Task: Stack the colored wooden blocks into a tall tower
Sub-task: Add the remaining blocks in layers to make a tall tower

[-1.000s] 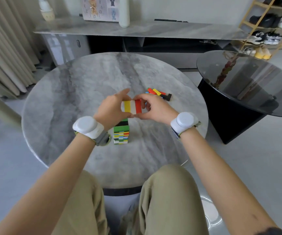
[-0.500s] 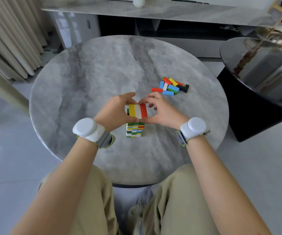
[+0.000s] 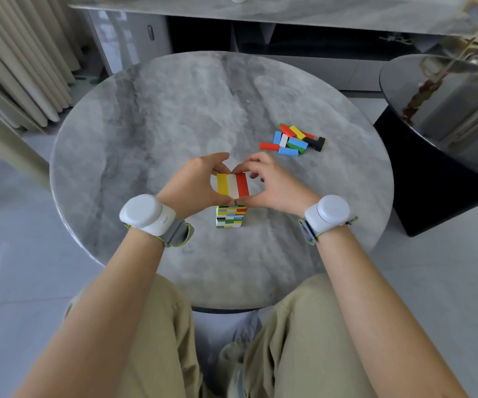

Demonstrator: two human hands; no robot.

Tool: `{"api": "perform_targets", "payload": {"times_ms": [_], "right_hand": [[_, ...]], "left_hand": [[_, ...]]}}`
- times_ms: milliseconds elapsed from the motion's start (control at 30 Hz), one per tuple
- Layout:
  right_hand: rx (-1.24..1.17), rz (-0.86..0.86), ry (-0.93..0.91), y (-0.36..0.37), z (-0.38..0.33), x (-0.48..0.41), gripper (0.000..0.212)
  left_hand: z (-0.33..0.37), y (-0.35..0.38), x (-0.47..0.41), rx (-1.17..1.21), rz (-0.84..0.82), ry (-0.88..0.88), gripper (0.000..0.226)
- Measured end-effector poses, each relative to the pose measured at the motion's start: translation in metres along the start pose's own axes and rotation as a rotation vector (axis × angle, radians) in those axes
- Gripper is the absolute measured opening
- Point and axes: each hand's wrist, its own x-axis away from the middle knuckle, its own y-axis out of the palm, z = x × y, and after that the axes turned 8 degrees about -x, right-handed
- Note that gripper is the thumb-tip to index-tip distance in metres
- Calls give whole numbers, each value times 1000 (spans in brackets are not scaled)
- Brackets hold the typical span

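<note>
A tall tower of coloured wooden blocks [image 3: 230, 215] stands near the front of the round grey marble table [image 3: 151, 116], its side banded in green, yellow, blue, white and black. Its top layer [image 3: 232, 184] shows three blocks side by side: yellow, white, red. The left hand [image 3: 196, 183] and right hand [image 3: 272, 183] close around that top layer from either side, fingertips pinching its edges. A loose pile of coloured blocks [image 3: 292, 139] lies well apart, beyond the right hand.

One tower [image 3: 230, 216], three blocks across its top [image 3: 232, 184], one loose pile [image 3: 292, 139] of roughly ten blocks, two hands [image 3: 196, 182].
</note>
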Motion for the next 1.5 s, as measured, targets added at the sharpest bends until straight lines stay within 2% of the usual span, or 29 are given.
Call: {"api": "perform_targets", "payload": {"times_ms": [333,533,833,1500], "right_hand": [[-16,-39,34,-1,-4,2,59],[1,-82,58,-2,-5,5,79],[54,-66,53,1,-2,-1,67],[105,-42,45,3,-5,-1,64]], "left_hand": [[-1,1,0,-18,-15,16,88],[-3,1,1,-144,-39,23,98],[-4,1,1,-206,-25,12,90],[-4,2,1,-264,-10,26,78]]}}
